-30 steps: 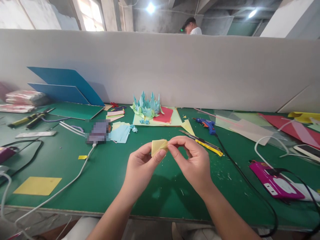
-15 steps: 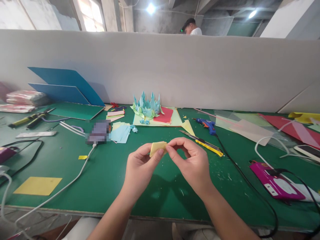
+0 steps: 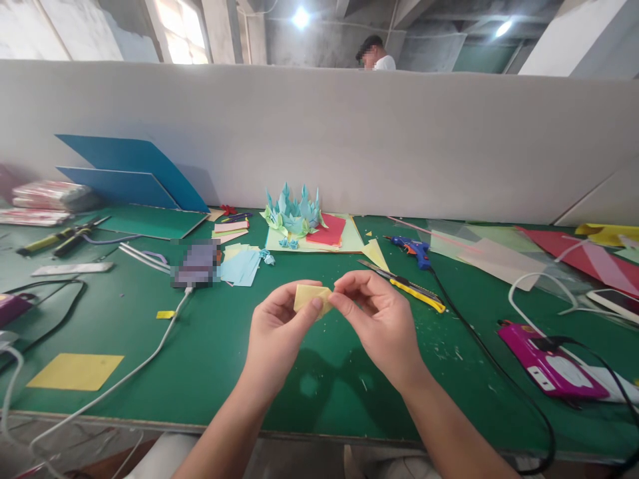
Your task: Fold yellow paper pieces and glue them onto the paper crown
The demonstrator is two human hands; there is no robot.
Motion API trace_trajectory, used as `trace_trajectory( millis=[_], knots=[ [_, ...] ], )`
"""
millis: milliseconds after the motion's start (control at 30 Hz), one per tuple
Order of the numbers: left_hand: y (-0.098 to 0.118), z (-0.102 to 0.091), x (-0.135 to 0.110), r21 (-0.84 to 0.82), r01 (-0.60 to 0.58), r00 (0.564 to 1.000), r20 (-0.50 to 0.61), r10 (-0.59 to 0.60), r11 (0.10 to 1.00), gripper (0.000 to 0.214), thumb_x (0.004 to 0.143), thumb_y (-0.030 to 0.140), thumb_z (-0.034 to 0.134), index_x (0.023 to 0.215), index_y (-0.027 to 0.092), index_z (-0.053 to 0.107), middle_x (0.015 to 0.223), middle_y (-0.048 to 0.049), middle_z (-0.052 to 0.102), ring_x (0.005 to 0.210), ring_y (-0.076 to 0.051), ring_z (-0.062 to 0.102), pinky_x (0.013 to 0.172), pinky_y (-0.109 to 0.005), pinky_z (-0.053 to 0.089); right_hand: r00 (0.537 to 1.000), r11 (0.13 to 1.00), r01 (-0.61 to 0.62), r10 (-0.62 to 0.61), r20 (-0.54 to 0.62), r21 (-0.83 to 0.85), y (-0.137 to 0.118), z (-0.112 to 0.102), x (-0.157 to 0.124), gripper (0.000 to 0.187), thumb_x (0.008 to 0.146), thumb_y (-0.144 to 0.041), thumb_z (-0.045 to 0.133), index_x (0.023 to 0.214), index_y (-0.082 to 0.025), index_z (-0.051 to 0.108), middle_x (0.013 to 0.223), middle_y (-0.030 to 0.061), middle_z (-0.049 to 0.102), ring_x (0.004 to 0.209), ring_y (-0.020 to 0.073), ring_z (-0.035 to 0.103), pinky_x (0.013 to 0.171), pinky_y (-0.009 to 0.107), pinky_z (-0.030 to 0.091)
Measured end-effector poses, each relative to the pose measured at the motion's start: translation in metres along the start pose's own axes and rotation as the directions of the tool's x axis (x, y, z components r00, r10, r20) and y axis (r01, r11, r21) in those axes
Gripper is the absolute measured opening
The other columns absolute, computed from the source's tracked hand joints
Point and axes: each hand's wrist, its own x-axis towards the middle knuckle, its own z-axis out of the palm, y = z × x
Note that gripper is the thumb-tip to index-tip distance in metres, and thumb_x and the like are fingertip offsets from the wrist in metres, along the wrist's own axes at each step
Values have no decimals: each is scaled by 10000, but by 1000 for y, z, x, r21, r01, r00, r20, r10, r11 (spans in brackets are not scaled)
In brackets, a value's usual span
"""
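A small folded piece of yellow paper [image 3: 305, 295] is held up over the green table between my two hands. My left hand [image 3: 279, 326] pinches it, thumb across its front and fingers behind. At its right corner, my right hand [image 3: 382, 322] grips the edge between thumb and forefinger. Beyond my hands stands a blue and green folded-paper piece [image 3: 294, 209] with pointed petals, on pale sheets beside red paper [image 3: 327, 229]. Light blue paper slips [image 3: 242, 266] lie to the left of it. A flat yellow sheet [image 3: 74, 371] rests at the near left.
A yellow utility knife [image 3: 417, 293] and a blue glue gun [image 3: 410, 249] with a black cord lie right of my hands. A magenta power strip [image 3: 554, 362] sits at the right. Pliers [image 3: 54, 241] and blue boards [image 3: 134, 173] are at the left. A person [image 3: 375, 54] is behind the partition.
The yellow paper has turned so that more of its flat face shows, and it has shifted slightly left. Both hands keep their pinch with small finger movements.
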Motion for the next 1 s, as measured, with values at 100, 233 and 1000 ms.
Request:
trace_trajectory(
  millis=[100,233,1000],
  knots=[
    [-1,0,0,-77,-7,1000,-2,6,997,248,596,241,830,782,184,675,676,22,697,614,-96,606,604,-189,486,999,999,-28,27,22,35,0,0,1,74,739,-264,681,754,-210,633,695,-8,650,636,127,622,601,242,545],
    [-1,-2,1,-149,35,999,24,-32,988,301,607,229,830,808,182,610,643,30,691,591,-76,593,591,-159,461,998,999,-22,20,52,48,-1,-2,2,53,771,-258,652,763,-209,635,724,-7,655,671,123,631,645,242,552],
    [-5,1,1,-109,-4,999,52,9,994,339,648,310,809,886,178,608,735,27,656,671,-84,623,643,-188,526,995,987,20,-35,92,159,1,-5,2,102,825,-244,618,917,-264,577,869,-12,611,723,107,573,644,224,504]
  ],
)
